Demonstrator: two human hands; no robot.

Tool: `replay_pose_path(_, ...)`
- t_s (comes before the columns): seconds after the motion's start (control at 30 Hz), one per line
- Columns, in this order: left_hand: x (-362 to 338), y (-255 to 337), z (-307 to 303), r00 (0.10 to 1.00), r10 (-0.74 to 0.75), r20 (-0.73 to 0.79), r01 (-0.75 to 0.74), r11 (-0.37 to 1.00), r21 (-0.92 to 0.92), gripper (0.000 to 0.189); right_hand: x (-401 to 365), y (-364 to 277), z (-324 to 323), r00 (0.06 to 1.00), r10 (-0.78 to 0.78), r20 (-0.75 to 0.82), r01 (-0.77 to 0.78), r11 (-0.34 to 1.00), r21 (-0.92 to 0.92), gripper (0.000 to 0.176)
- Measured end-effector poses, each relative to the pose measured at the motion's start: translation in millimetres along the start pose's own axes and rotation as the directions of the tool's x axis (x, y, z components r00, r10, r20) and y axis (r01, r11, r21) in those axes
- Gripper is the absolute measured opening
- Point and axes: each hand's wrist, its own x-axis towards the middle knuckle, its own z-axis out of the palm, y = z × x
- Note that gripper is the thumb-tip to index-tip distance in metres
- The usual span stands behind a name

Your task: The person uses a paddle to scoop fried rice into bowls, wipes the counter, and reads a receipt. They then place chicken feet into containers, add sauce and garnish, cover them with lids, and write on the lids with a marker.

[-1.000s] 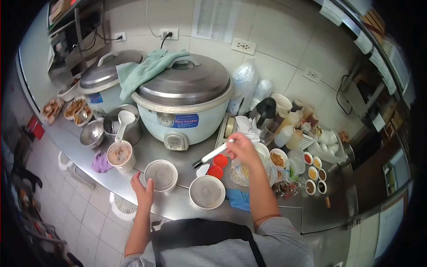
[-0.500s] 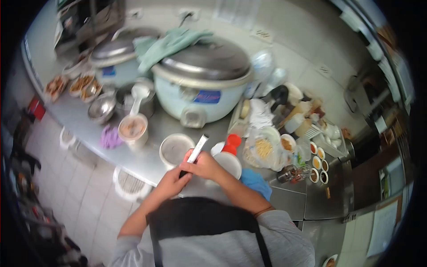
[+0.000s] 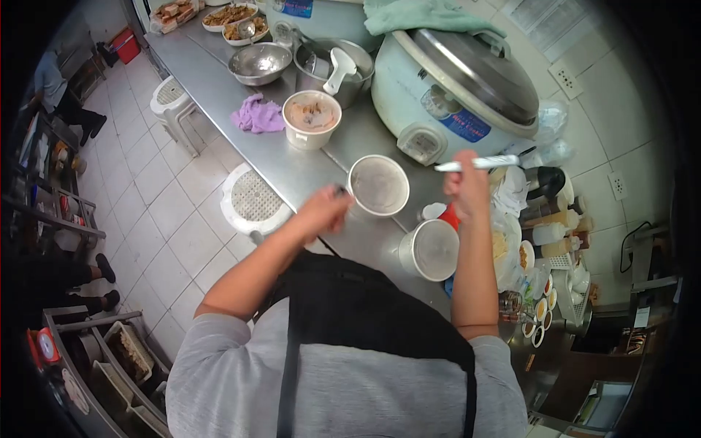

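In the head view my right hand (image 3: 467, 191) is raised above the counter with its fingers closed around a white marker (image 3: 491, 161). My left hand (image 3: 326, 212), slightly blurred, is closed on a small black marker cap (image 3: 339, 191), apart from the marker. Between the two hands stands a lidded white tub (image 3: 378, 187), close to my left fingers. A second lidded tub (image 3: 431, 250) sits below my right hand. Farther left, another lidded tub (image 3: 312, 120) shows reddish food through its top.
A large rice cooker (image 3: 453, 109) with a green cloth (image 3: 431, 17) on it fills the back. Metal bowl (image 3: 260, 64), purple cloth (image 3: 258, 114) and pot (image 3: 358, 77) lie left. White stools (image 3: 254, 198) stand by the counter edge. Other people are at far left.
My hands have moved apart, the right one rising rightward with the marker, the left staying lower with the cap. The marker has come out of its cap. The view has shifted.
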Motion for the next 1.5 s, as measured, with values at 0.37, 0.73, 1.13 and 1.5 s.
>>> replay_pose_path(0.37, 64.1, -42.7, -12.6, 0.98, -0.11, -0.164, 0.098, 0.992, -0.078, 0.028, 12.3, 101.6, 44.2, 0.993, 0.105, 0.053, -0.096, 0.984, -0.148, 0.02)
replay_pose_path(0.73, 64.8, -43.7, -5.1, 0.971, -0.063, -0.231, 0.044, 0.995, -0.088, 0.025, 11.0, 121.6, 41.2, 0.997, -0.022, 0.075, 0.045, 0.944, -0.327, 0.018)
replay_pose_path(1.13, 63.8, -39.8, -3.0, 0.967, -0.07, -0.244, 0.057, 0.996, -0.063, 0.023, 11.4, 119.6, 32.3, 0.982, -0.124, 0.142, 0.168, 0.917, -0.362, 0.016)
replay_pose_path(1.5, 61.0, -35.3, -1.1, 0.971, -0.057, -0.233, 0.044, 0.997, -0.063, 0.023, 9.6, 118.9, 31.3, 0.982, -0.129, 0.14, 0.177, 0.886, -0.429, 0.015)
